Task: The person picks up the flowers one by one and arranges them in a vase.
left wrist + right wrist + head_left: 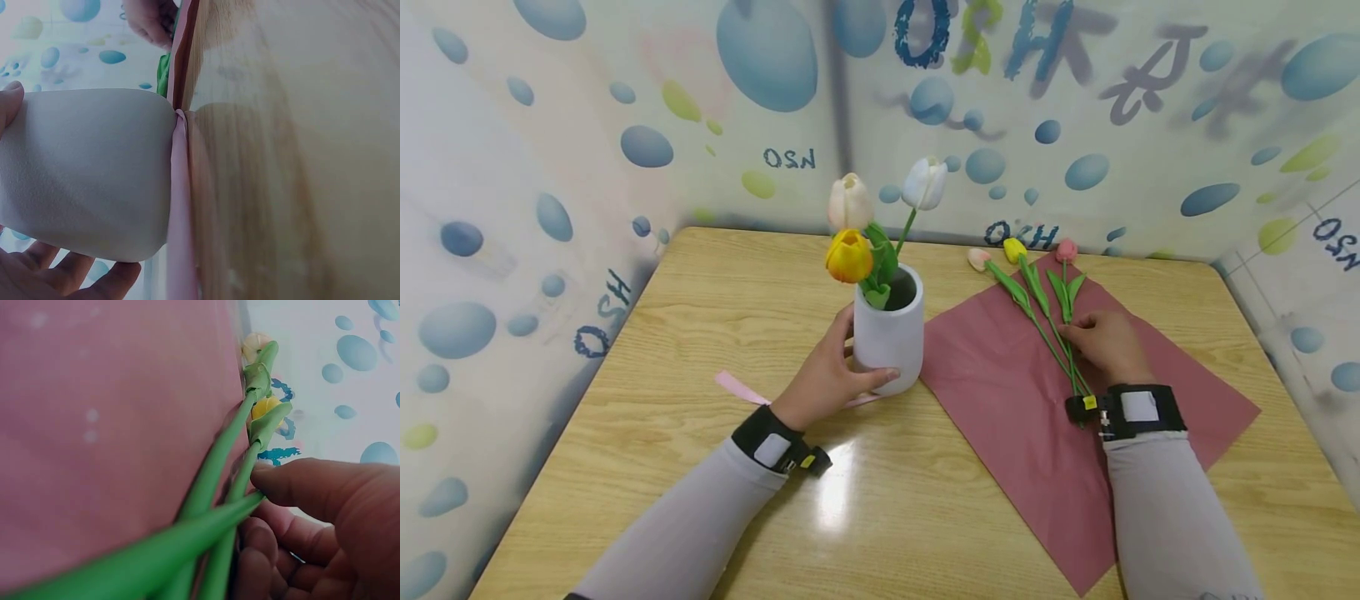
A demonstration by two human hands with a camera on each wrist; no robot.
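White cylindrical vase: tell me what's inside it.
An orange-yellow tulip, a cream tulip and a white tulip rise from the vase, which hides their lower stems and its bottom.

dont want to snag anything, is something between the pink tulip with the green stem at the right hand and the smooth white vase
Yes, the yellow, green-stemmed tulip and the pale pink, green-stemmed tulip lie between the pink tulip and the white vase. Above them, nothing visible blocks the way to it.

Glare whitens a patch of the tabletop (910,500) in the bright head view, while both wrist views look dimmer
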